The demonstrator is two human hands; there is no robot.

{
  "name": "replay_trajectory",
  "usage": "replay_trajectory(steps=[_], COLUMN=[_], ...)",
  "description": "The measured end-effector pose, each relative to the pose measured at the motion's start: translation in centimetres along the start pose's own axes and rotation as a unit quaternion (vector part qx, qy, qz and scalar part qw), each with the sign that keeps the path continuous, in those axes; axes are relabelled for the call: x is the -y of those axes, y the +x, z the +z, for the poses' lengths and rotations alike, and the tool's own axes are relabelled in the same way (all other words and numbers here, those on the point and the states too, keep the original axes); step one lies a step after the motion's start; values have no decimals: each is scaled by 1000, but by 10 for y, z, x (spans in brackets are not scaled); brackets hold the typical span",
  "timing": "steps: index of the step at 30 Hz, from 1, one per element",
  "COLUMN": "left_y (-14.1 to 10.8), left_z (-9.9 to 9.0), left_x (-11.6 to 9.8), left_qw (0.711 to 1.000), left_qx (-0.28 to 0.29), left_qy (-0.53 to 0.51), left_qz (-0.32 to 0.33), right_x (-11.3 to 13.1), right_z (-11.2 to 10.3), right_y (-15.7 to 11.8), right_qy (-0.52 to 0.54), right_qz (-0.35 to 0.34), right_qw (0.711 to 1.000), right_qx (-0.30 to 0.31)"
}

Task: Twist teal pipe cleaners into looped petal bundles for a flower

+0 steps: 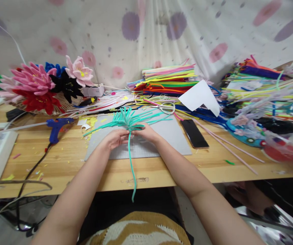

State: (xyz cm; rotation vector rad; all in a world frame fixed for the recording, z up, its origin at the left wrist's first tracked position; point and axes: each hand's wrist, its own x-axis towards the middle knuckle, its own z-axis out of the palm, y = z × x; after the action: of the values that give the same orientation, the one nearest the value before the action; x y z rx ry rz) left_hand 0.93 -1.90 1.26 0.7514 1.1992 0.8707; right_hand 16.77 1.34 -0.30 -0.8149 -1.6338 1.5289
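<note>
A teal bundle of fuzzy stems [126,118] is held above a grey board [172,143]. My left hand [117,137] is closed on the bundle's lower left side. From the right, my right hand [145,132] pinches the same bundle at its base, beside a small teal loop. One long teal stem [131,163] hangs down between my hands, past the table's front edge. More teal stems lie spread behind the bundle on the board, to the left and right.
A blue glue gun [57,127] lies left, a black phone [194,133] right. Scissors [167,108], white paper [199,98] and coloured stem piles [166,81] are behind. Fuzzy flowers [39,81] stand back left. The table's front edge [67,190] is near me.
</note>
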Motion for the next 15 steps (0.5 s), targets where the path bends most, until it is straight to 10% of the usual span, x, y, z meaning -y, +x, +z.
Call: replay_trajectory(steps=[5, 15], left_y=[-3, -6], left_z=[4, 13], left_x=[-4, 8], left_qw=[998, 949], left_qx=[31, -163], left_qy=[29, 168], left_qz=[-41, 210], right_x=[1, -9], right_z=[4, 4], right_y=[0, 5], right_qy=[36, 63], right_qz=[13, 31], right_qw=[999, 995], right_qx=[2, -65])
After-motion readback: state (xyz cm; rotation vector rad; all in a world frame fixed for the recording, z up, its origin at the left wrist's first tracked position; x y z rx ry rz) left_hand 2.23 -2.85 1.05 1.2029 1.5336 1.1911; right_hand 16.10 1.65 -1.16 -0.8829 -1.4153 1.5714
